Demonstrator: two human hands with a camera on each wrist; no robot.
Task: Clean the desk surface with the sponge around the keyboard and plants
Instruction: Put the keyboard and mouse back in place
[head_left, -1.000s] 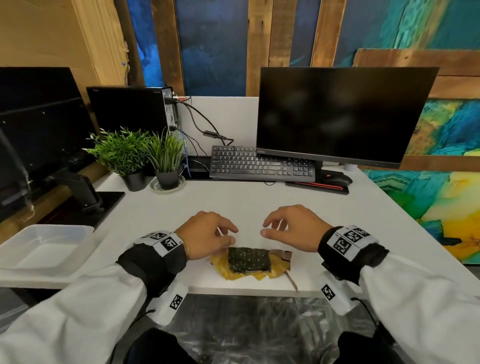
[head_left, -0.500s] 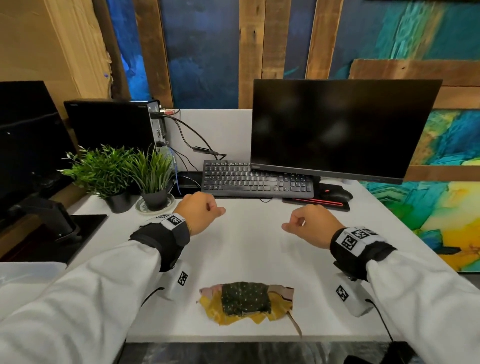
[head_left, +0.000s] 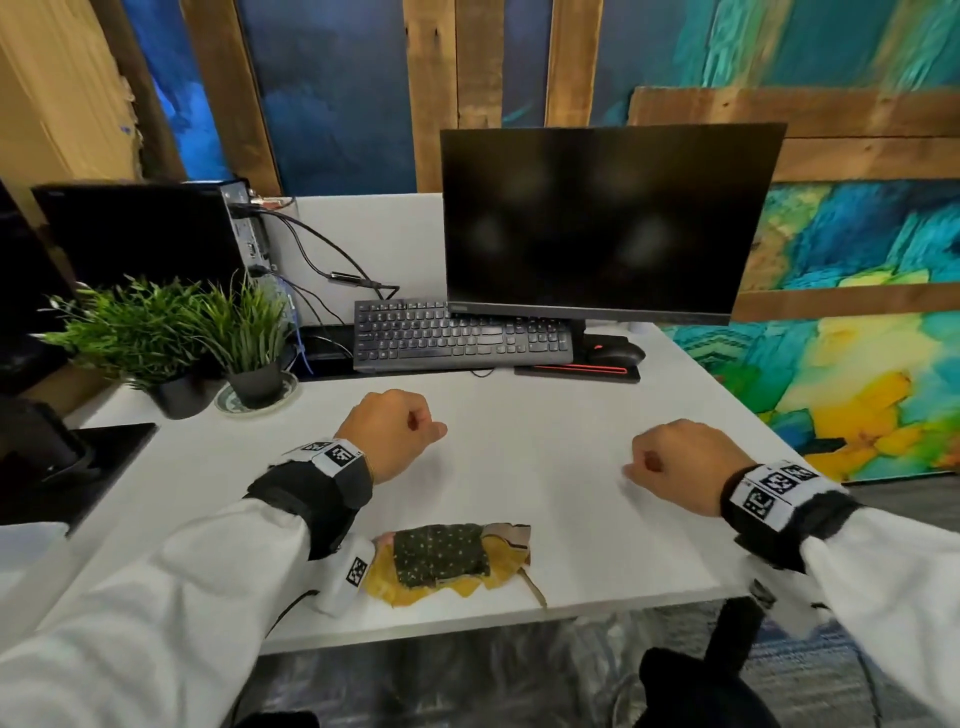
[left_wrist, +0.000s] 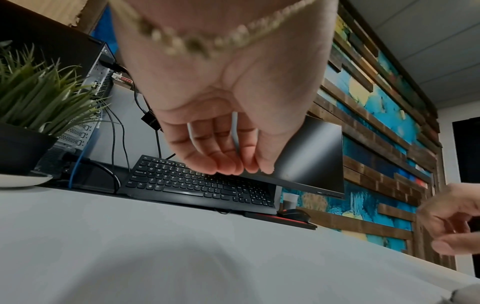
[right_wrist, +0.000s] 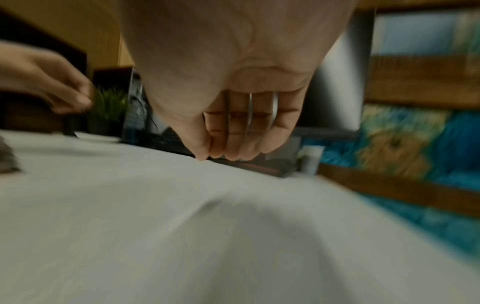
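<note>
The white table (head_left: 519, 467) carries a keyboard (head_left: 462, 338) under the monitor (head_left: 608, 223) and two potted plants (head_left: 171, 332) at its far left. Your left hand (head_left: 389, 431) and right hand (head_left: 680, 462) hover above it, fingers curled into loose fists, holding nothing. The sponge (head_left: 441, 553) lies on yellow cloth near the front edge, between your wrists.

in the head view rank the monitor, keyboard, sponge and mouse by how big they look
Largest to smallest as they appear:
1. monitor
2. keyboard
3. sponge, though it lies nearer the camera, so its rank against the keyboard is unsure
4. mouse
</note>
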